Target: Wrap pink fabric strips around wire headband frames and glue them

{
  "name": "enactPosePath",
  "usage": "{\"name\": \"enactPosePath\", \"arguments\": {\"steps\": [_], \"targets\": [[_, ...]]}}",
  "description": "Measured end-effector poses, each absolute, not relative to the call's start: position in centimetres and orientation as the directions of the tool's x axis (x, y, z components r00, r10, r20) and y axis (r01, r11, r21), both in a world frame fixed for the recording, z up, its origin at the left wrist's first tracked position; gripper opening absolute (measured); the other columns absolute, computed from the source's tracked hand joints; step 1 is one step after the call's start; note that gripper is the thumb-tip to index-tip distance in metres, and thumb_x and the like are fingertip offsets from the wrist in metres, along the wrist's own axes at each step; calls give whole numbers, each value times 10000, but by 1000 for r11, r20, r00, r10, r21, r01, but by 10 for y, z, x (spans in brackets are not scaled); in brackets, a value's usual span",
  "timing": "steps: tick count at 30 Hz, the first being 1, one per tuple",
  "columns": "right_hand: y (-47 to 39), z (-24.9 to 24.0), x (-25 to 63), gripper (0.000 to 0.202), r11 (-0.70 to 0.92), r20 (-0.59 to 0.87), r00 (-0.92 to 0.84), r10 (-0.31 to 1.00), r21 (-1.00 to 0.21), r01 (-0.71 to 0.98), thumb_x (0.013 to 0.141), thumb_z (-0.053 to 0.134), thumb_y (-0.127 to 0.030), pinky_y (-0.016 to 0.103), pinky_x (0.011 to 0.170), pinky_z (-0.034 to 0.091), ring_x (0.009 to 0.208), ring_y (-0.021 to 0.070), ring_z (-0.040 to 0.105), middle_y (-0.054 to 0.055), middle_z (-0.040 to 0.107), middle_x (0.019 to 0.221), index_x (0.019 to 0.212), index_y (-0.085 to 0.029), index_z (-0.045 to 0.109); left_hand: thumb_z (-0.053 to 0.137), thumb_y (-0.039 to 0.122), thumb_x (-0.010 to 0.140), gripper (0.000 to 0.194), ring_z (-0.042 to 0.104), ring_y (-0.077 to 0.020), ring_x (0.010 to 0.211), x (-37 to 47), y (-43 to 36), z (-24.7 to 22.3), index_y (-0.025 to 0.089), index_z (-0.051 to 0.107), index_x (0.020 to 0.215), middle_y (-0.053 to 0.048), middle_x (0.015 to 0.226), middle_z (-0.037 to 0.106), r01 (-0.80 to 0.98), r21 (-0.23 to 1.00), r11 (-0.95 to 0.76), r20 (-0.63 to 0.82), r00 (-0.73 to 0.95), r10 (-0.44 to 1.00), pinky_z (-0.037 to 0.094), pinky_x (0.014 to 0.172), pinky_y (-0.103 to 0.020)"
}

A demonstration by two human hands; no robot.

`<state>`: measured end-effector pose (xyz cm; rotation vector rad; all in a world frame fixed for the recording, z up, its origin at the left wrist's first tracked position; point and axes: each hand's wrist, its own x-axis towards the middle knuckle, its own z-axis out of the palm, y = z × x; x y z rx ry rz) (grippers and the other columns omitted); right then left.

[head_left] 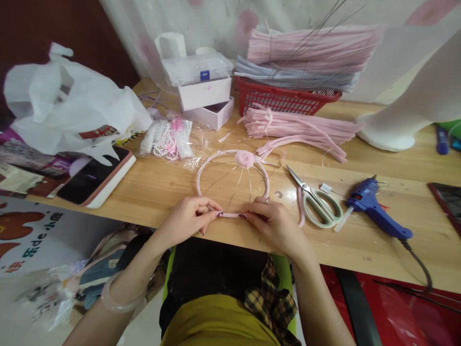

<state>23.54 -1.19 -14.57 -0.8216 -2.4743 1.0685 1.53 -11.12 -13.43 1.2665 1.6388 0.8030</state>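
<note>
A hoop wrapped in pink fuzzy pipe cleaner point(198, 175) rests on the wooden table, its near edge at the table's front. My left hand point(192, 214) pinches that near edge from the left. From the right, my right hand point(275, 218) pinches the same stretch, leaving a short pink piece showing between the fingertips. On the hoop's far side sits a round pink coiled rosette point(245, 159), with several thin wires spreading from it across the opening. Scissors with pale green handles point(317, 202) lie to the right of my right hand, beside a short pink strip point(300, 206).
A blue glue gun point(378, 206) with a cord lies at right. Behind the hoop are a bundle of pink pipe cleaners point(298, 126), a red basket point(288, 98) and bagged beads point(171, 137). A phone point(97, 178) on a box and a white plastic bag point(72, 96) are left.
</note>
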Motion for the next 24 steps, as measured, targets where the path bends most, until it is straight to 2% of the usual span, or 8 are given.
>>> {"name": "enactPosePath", "arguments": {"steps": [3, 7, 11, 13, 15, 17, 20, 24], "targets": [[-12, -146, 235, 204, 555, 68, -775, 629, -736, 386, 975, 568, -175, 293, 725, 469, 758, 172, 631, 29, 667, 798, 935, -208, 764, 589, 262, 885, 134, 512, -93, 406, 17, -111, -137, 167, 674, 843, 67, 450, 568, 377, 892, 248, -225, -103, 969, 374, 433, -183], [-12, -146, 235, 206, 553, 66, -772, 632, -737, 389, 970, 566, -171, 293, 723, 478, 750, 172, 640, 31, 663, 792, 912, -200, 762, 580, 290, 903, 131, 534, -95, 443, 20, -120, -137, 181, 651, 892, 71, 484, 562, 349, 914, 204, -158, -156, 975, 426, 470, -183], [-12, -146, 235, 199, 554, 68, -772, 631, -736, 388, 971, 569, -168, 292, 732, 473, 766, 172, 642, 31, 672, 812, 939, -202, 763, 572, 331, 937, 172, 528, -90, 445, 21, -136, -133, 180, 652, 953, 64, 520, 553, 332, 936, 120, -7, -322, 947, 435, 460, -178], [-13, -147, 235, 198, 558, 72, -772, 631, -734, 388, 971, 571, -171, 288, 720, 466, 752, 168, 633, 29, 667, 803, 936, -199, 764, 662, 303, 902, 140, 550, -86, 497, 24, -141, -133, 184, 695, 968, 40, 607, 606, 455, 889, 60, 125, -367, 922, 458, 492, -176], [-14, -147, 235, 200, 564, 77, -774, 628, -730, 385, 970, 576, -178, 279, 692, 459, 719, 161, 621, 24, 655, 773, 902, -195, 763, 712, 274, 882, 115, 562, -82, 533, 28, -141, -137, 189, 733, 957, 19, 692, 649, 625, 781, 10, 228, -299, 927, 476, 518, -175], [-16, -147, 234, 200, 569, 82, -777, 624, -729, 380, 964, 583, -180, 272, 668, 456, 694, 157, 615, 22, 652, 753, 878, -192, 762, 678, 287, 923, 125, 565, -84, 534, 34, -137, -143, 182, 744, 937, 2, 721, 674, 733, 680, -29, 276, -219, 936, 484, 527, -186], [-18, -148, 234, 182, 573, 89, -779, 621, -730, 373, 960, 596, -192, 271, 662, 460, 699, 162, 621, 26, 663, 754, 911, -195, 770, 667, 317, 943, 163, 596, -102, 561, 41, -129, -151, 179, 740, 899, -16, 752, 706, 787, 615, -49, 314, -187, 931, 502, 570, -214], [-19, -148, 233, 185, 576, 92, -775, 625, -724, 379, 963, 593, -196, 272, 675, 467, 708, 164, 626, 28, 670, 759, 937, -202, 775, 628, 250, 966, 175, 677, -143, 689, 42, -126, -152, 189, 732, 838, -26, 805, 723, 823, 563, -80, 328, -134, 935, 517, 652, -246]]}}
